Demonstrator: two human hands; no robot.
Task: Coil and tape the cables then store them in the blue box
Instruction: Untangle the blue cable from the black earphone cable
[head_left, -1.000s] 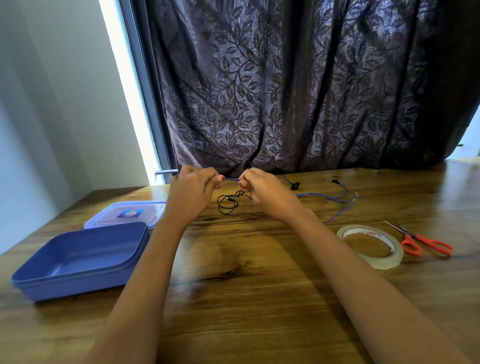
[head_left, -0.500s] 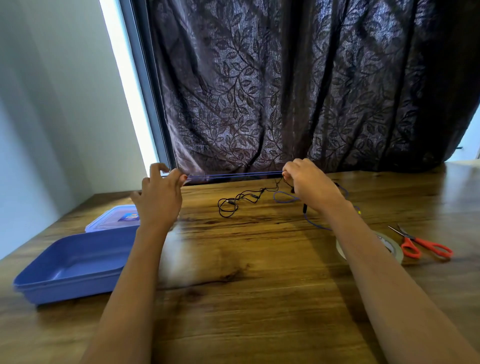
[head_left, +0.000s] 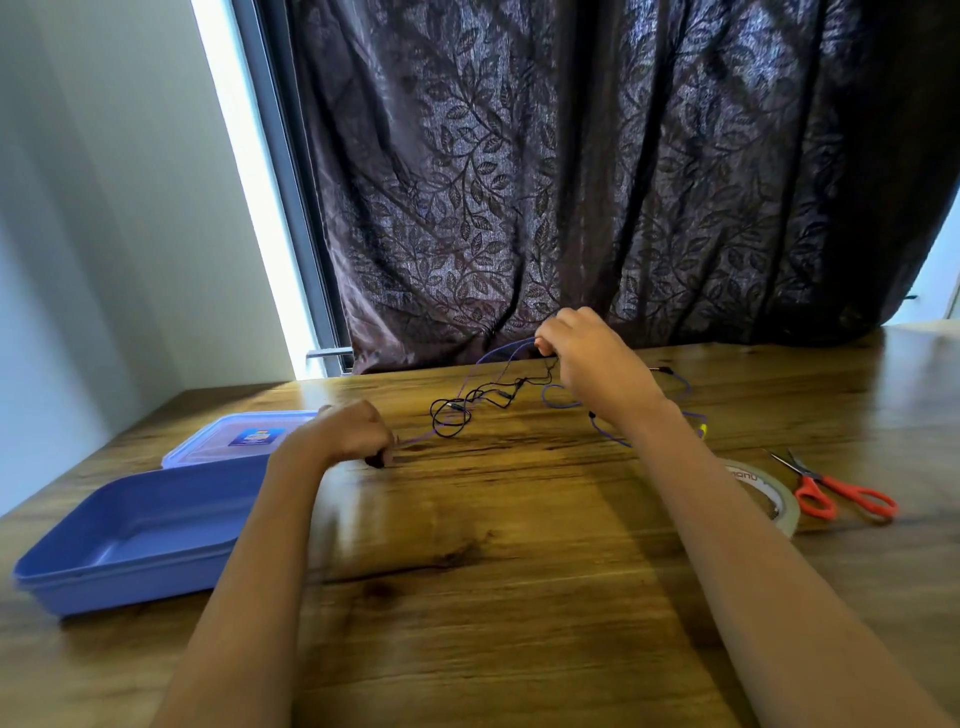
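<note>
- Purple cable (head_left: 485, 358), thin and limp, is what our next move turns on. In the head view its stretched part runs on a slant from 8 o'clock to 2 o'clock across the wooden table (head_left: 467, 597).
- We hold it at both ends of that stretch. Our left hand (head_left: 348, 434) is low, fingers curled round the end with a dark plug, and our right hand (head_left: 587, 358) is raised near the curtain (head_left: 571, 182), pinching the cable between thumb and fingertips.
- Our hands are well apart, and the left one is nearer to us.
- The slack of the purple cable trails at 5 o'clock from the right hand, looping under the wrist towards a small yellow tip.
- A black cable (head_left: 457, 415), finer and tangled into loose loops, lies on the table between our hands and crosses the purple one, so we judge it could snag as we coil.
- The blue box (head_left: 130, 587) sits open at 8 o'clock from the left hand, with its lid (head_left: 234, 436) just behind it. No cable is inside yet.
- The tape roll (head_left: 769, 493) and the red-handled scissors (head_left: 841, 493) lie at 4 o'clock from the right hand, so we judge that hand the better one to reach them.
</note>
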